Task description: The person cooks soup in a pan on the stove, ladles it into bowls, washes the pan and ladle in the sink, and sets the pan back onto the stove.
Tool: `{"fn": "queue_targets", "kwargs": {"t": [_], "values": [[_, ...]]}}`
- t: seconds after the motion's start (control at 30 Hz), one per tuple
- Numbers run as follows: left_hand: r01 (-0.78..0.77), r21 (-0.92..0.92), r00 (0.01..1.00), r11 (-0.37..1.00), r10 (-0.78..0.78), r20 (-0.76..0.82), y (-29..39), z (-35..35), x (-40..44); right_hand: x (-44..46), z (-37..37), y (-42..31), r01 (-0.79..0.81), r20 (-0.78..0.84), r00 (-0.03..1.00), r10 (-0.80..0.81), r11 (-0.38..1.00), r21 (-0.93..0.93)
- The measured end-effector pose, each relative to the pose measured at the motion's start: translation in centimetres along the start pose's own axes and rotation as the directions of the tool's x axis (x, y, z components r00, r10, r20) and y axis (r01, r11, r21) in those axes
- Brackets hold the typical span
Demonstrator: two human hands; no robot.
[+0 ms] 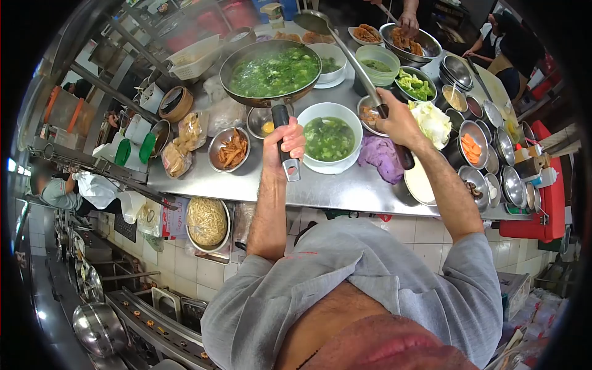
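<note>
My left hand (285,147) is closed around the black handle of a wok (231,92), held above the steel table. Green soup with leafy pieces (274,71) fills the wok. In my right hand (398,120) is a long-handled ladle (357,68); its bowl is raised beyond the wok's right rim. Between my hands a white bowl (353,117) of similar green soup stands on a white plate (333,168). A crumpled purple cloth (381,159) lies below my right hand. A smaller white bowl (333,79) with green soup sits behind.
Bowls of fried pieces (229,150), carrot slices (471,148) and green vegetables (414,85) crowd the steel table (271,192). Cabbage leaves (430,123) lie at right. Across the table, another person's hand (408,23) is over a metal bowl (436,49). Noodles (208,222) stand lower left.
</note>
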State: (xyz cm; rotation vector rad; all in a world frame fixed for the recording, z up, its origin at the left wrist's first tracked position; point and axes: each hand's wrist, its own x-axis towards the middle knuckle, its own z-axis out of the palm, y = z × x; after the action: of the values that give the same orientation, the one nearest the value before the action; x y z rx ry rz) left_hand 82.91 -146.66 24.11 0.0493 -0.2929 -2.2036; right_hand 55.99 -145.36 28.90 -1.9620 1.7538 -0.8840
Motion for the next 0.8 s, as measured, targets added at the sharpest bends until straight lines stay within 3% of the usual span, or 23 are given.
{"fn": "queue_targets", "kwargs": {"t": [0.07, 0.2, 0.27, 0.3, 0.4, 0.43, 0.47, 0.53, 0.57, 0.63, 0.67, 0.73, 0.8], "values": [[0.002, -0.020, 1.000, 1.000, -0.002, 0.013, 0.0, -0.3, 0.3, -0.2, -2.1, -0.8, -0.053, 0.055, 0.997, 0.051, 0.998, 0.034], [-0.002, 0.009, 1.000, 1.000, 0.002, -0.001, 0.0, -0.1, 0.4, 0.2, -4.3, -2.1, 0.020, 0.108, 0.993, -0.038, 0.987, 0.158], [-0.007, 0.031, 1.000, 0.999, 0.008, -0.020, -0.1, -0.1, 0.0, 0.8, -5.0, -2.8, 0.028, 0.196, 0.980, -0.043, 0.997, 0.078], [0.007, -0.003, 1.000, 1.000, -0.007, -0.011, -0.1, -0.1, -0.2, 0.7, -5.5, -4.6, -0.054, 0.252, 0.967, 0.043, 0.998, 0.036], [0.024, -0.049, 1.000, 0.999, -0.023, 0.010, 0.1, -0.2, -0.5, 1.1, -4.7, -5.5, 0.009, 0.290, 0.957, 0.003, 0.999, -0.040], [0.027, -0.035, 1.000, 0.999, -0.026, 0.008, 0.2, 0.0, -0.7, 0.8, -4.6, -6.2, -0.110, 0.347, 0.935, 0.077, 0.991, 0.076], [0.030, -0.022, 1.000, 0.999, -0.030, 0.005, 0.2, 0.2, -1.0, 0.6, -3.4, -4.8, -0.147, 0.360, 0.932, 0.032, 0.944, 0.296], [0.026, 0.000, 1.000, 1.000, -0.026, -0.010, -0.1, 0.7, -1.7, -1.3, -4.1, -8.8, -0.439, 0.477, 0.856, 0.198, 0.766, 0.470], [0.023, 0.027, 1.000, 0.999, -0.022, -0.022, -0.2, 0.9, -2.2, -2.0, -4.3, -9.7, -0.443, 0.478, 0.855, 0.202, 0.763, 0.471], [0.035, 0.028, 0.999, 0.999, -0.034, -0.029, -0.6, 1.2, -3.2, -3.2, -4.6, -10.7, -0.595, 0.574, 0.798, 0.186, 0.400, 0.697], [0.043, 0.029, 0.999, 0.999, -0.042, -0.032, -1.0, 1.3, -3.7, -3.9, -4.7, -10.9, -0.571, 0.559, 0.820, 0.125, 0.246, 0.783], [0.032, 0.033, 0.998, 0.999, -0.030, -0.058, -1.9, 1.4, -5.1, -4.7, -5.5, -11.3, -0.645, 0.645, 0.764, -0.021, -0.002, 0.764], [0.036, 0.045, 0.998, 0.998, -0.034, -0.049, -2.9, 1.8, -6.5, -5.4, -6.5, -11.6, -0.692, 0.678, 0.722, -0.138, -0.124, 0.711]]}}
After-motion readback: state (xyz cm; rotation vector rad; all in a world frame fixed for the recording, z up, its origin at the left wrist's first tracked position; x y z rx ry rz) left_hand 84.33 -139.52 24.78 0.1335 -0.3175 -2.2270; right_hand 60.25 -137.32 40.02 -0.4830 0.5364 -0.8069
